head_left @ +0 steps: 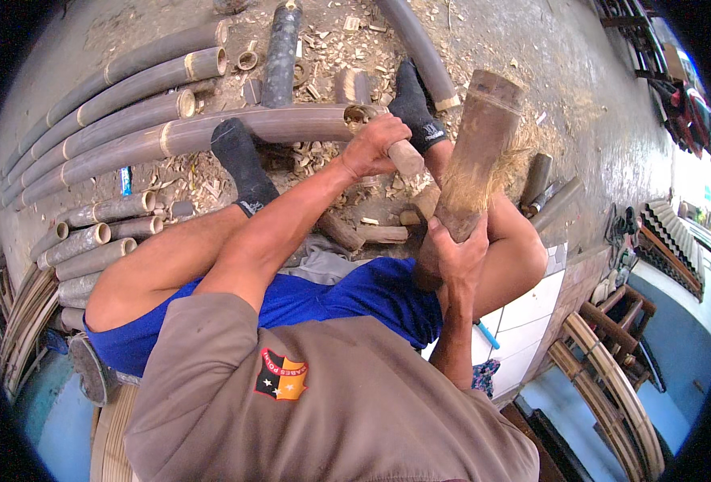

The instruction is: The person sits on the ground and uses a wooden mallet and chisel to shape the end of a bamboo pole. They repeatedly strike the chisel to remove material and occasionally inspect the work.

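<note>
My left hand (377,145) is closed around a short, thick wooden handle (406,158) at the open end of a long brown bamboo pole (291,125). Whatever tool part lies beyond the fist is hidden. In my right hand (461,253) is a heavy bamboo club (484,120), gripped at its narrower lower part and tilted upward. Frayed, straw-coloured fibres stick out around the club's middle. The club is apart from the wooden handle. My socked left foot (241,161) rests against the pole, and the right foot (410,100) is beyond its open end.
Several long bamboo poles (130,71) lie at the far left, with shorter cut lengths (90,245) nearer. Wood chips (331,56) litter the floor. Another dark pole (419,48) lies beyond my right foot. Bent bamboo strips (612,394) and a wooden stool (616,325) stand at the right.
</note>
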Demonstrator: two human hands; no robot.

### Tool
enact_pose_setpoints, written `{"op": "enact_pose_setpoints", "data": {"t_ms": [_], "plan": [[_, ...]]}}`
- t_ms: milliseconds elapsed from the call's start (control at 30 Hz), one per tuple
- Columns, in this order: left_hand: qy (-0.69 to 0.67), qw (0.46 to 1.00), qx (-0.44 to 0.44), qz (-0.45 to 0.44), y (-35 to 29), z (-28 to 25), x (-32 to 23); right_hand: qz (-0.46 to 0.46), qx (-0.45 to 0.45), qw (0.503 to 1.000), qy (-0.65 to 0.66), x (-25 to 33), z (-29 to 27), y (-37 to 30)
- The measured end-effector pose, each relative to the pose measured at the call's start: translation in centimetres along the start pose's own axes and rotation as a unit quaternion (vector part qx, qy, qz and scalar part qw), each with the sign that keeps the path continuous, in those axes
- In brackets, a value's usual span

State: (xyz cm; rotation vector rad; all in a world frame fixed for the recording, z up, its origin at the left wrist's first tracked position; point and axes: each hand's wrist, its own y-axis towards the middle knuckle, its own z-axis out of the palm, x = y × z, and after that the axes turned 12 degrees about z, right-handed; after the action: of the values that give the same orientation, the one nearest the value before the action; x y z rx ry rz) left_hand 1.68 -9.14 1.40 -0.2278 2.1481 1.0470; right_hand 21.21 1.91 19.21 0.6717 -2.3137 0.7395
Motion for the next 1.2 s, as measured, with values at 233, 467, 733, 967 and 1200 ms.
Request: {"op": "enact_pose_setpoints", "data": {"t_ms": [233, 467, 733, 967, 1200], "plan": [[0.002, 0.993, -0.060, 0.100, -0.7, -0.2, 1.0, -0.076, -0.023, 0.997, -0.014, -2.1, 1.4, -0.7], [-0.027, 0.987, 0.027, 0.159, -2.1, -1.3, 2.0, -0.076, 0.014, 0.996, -0.033, -5.6, 7.4, -0.9], [-0.054, 0.991, -0.086, 0.087, -0.1, -1.3, 1.6, -0.108, 0.006, 0.989, -0.099, -1.4, 5.4, 0.7], [-0.179, 0.969, -0.091, -0.143, 0.3, -1.0, 2.4, -0.096, 0.049, 0.994, -0.002, 2.6, 4.7, 2.3], [-0.067, 0.997, -0.003, 0.049, -0.2, 0.3, 0.3, -0.047, 0.019, 0.999, -0.003, -0.1, 2.3, 1.3]]}}
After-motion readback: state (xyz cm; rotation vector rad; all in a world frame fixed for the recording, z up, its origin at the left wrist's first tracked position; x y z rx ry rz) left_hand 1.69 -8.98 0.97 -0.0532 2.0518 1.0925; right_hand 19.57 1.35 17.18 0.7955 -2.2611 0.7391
